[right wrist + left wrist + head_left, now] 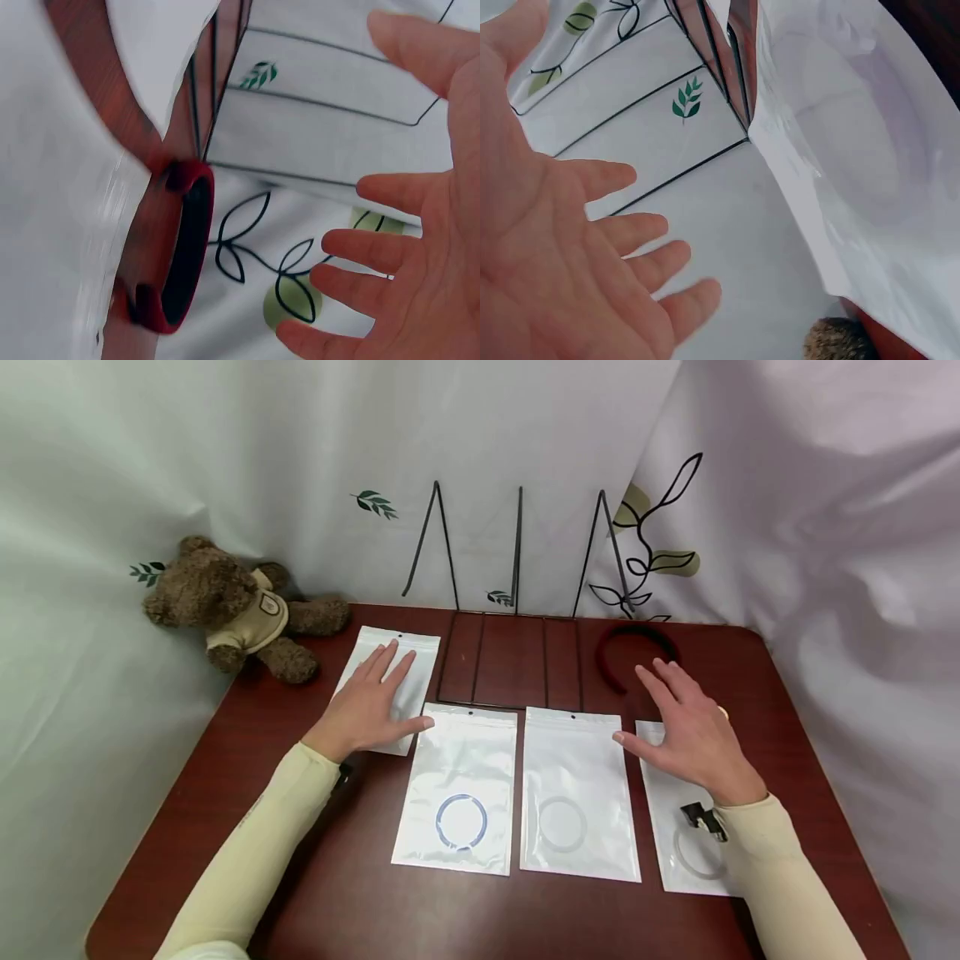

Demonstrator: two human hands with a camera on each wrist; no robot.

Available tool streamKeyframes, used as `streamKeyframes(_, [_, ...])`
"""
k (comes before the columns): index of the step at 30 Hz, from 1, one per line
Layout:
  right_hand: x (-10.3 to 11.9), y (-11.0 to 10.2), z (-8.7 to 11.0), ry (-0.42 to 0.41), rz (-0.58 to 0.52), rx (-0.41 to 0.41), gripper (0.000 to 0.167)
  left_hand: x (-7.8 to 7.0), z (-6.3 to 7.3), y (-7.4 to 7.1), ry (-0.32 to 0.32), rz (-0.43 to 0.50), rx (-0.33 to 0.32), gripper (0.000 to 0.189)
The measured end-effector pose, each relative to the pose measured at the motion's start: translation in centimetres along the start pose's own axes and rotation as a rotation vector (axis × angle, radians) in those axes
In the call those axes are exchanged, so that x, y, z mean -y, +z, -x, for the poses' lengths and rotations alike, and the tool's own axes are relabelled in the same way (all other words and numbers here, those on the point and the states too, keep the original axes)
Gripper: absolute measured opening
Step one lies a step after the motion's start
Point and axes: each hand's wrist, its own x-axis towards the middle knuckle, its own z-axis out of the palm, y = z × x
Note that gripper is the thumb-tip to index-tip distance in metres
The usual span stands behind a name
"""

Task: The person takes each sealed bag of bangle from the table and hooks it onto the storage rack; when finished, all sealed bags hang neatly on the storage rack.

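Note:
My left hand (367,706), fingers spread, is over a white zip pouch (422,672) at the table's left and overlaps it in the head view. Over at the right, my right hand (693,739) is spread too, above another white pouch (666,806) that it partly covers. Between the hands lie two more pouches, one with a blue ring (438,821) showing through, the other with a pale ring (542,823). Both wrist views show empty palms with straight fingers. Part of a pouch (832,225) fills the left wrist view's right side.
A black wire rack (518,543) stands at the back behind the middle pouches. To its right lies a dark red headband (201,180). A brown teddy bear (198,589) leans at the back left corner. White printed curtains (300,460) enclose the reddish table (360,893).

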Motion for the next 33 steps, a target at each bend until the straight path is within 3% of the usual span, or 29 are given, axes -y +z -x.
streamKeyframes(9, [1.9,1.0,-1.4,-0.021,-0.119,0.04,0.094,1.7,-3.1,0.3,0.043,0.253,-0.031,0.1])
streamKeyframes(14, [3.1,1.9,-1.8,-0.016,-0.172,0.093,0.087,2.2,-4.7,1.1,0.067,0.393,-0.014,0.09])
streamKeyframes(21, [5.0,3.3,-3.0,-0.018,-0.284,0.144,0.08,2.1,-6.8,1.8,0.054,0.513,0.061,0.081])
streamKeyframes(27, [6.7,5.3,-4.2,-0.086,-0.408,0.159,0.072,2.2,-8.0,2.0,0.012,0.625,0.133,0.085])
streamKeyframes(33, [8.8,6.9,-5.4,-0.115,-0.504,0.235,0.063,2.2,-8.7,2.4,-0.01,0.631,0.252,0.093])
